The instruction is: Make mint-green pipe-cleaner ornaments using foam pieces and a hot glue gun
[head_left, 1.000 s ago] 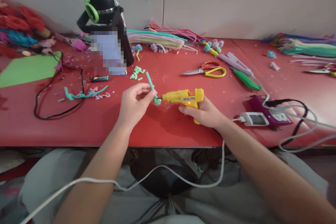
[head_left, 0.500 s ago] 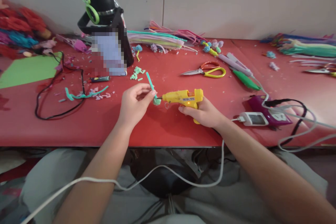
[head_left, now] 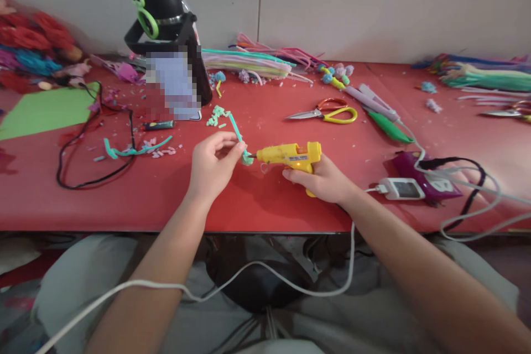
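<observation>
Between the thumb and fingers of my left hand (head_left: 218,161) is a teal pipe cleaner (head_left: 235,126), tilted up to the left, with a small light-green clump at its lower end. My right hand (head_left: 327,178) grips a yellow hot glue gun (head_left: 286,154) by its handle. The gun points left, and its nozzle tip is at the green clump; whether it touches cannot be made out. A thin loop of glue string hangs under the nozzle. Just beyond my left hand lies a pile of short light-green pieces (head_left: 216,115).
Red-and-yellow-handled scissors (head_left: 327,113) lie beyond the glue gun. A black bottle (head_left: 166,27) stands back left, near a black cable (head_left: 62,168). Pipe cleaner bundles (head_left: 249,62) line the wall. At right are a purple power box (head_left: 440,182), a white plug and cords.
The pipe cleaner has turned slightly in my left fingers, its upper end leaning a little further left. The glue gun stays almost still at the clump.
</observation>
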A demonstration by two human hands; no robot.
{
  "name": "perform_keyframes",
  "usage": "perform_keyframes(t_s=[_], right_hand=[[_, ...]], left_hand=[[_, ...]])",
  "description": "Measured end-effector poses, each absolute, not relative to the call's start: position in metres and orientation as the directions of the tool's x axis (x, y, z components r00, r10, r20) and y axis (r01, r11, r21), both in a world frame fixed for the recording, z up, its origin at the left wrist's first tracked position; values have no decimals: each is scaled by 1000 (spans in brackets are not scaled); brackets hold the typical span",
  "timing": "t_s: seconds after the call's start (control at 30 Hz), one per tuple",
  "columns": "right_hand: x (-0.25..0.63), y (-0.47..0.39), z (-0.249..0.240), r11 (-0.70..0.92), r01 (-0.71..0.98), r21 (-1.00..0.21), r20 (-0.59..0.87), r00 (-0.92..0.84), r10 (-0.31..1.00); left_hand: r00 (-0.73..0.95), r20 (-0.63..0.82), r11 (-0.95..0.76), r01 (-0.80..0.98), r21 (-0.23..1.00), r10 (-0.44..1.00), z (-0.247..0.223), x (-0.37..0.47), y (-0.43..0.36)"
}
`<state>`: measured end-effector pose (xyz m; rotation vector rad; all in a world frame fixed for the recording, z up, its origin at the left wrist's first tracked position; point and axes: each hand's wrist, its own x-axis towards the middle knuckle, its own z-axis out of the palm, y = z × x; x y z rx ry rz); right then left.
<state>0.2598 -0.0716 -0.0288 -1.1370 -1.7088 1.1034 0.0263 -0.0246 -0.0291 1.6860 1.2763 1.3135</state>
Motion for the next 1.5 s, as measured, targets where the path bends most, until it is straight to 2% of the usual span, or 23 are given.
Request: perform_keyframes(t_s=[0.4, 0.47, 0.57, 0.67, 0.77, 0.87, 0.97, 1.03, 1.07, 1.1, 1.2, 1.4, 1.5], right_hand=[[262, -74, -27, 229, 313, -922, 123, -326, 937], [266, -73, -26, 192, 373, -908, 91, -273, 958], [277, -67, -27, 115, 518, -848, 82, -86, 993], [291, -58, -32, 90, 648, -756, 191, 86, 978], [302, -51, -37, 102, 706, -700, 260, 120, 958], [304, -50, -28, 201, 690, -695, 392, 130, 911], [290, -50, -3, 338, 695, -634, 619, 195, 761], [271, -44, 16, 439, 704, -558, 698, 112, 708], [258, -38, 23, 506, 684, -525, 700, 10, 714], [244, -30, 28, 536, 675, -507, 661, -95, 745], [200, 9, 28, 504, 696, -511, 399, -328, 856], [139, 80, -1, 262, 789, -556, 64, -274, 960], [125, 88, -7, 238, 813, -531, 25, -266, 964]], left_hand=[[-47, 281, -264, 227, 937, 959, -25, 23, -23], [-86, 278, -254, 219, 942, 957, -21, 16, -20], [-154, 296, -257, 228, 939, 943, -19, 0, -12], [-206, 334, -289, 223, 931, 920, -23, -15, -2], [-228, 341, -289, 235, 928, 912, -28, -21, 3], [-214, 318, -266, 240, 934, 924, -27, -19, 2], [-217, 305, -251, 244, 937, 927, -23, -15, -2], [-221, 300, -243, 252, 937, 928, -21, -13, -3], [-222, 297, -239, 257, 937, 929, -20, -13, -4], [-224, 295, -235, 260, 937, 929, -20, -13, -4], [-234, 297, -235, 259, 937, 926, -22, -15, -3], [-245, 292, -230, 253, 940, 925, -24, -19, -2], [-225, 298, -241, 248, 938, 928, -23, -18, -4]])
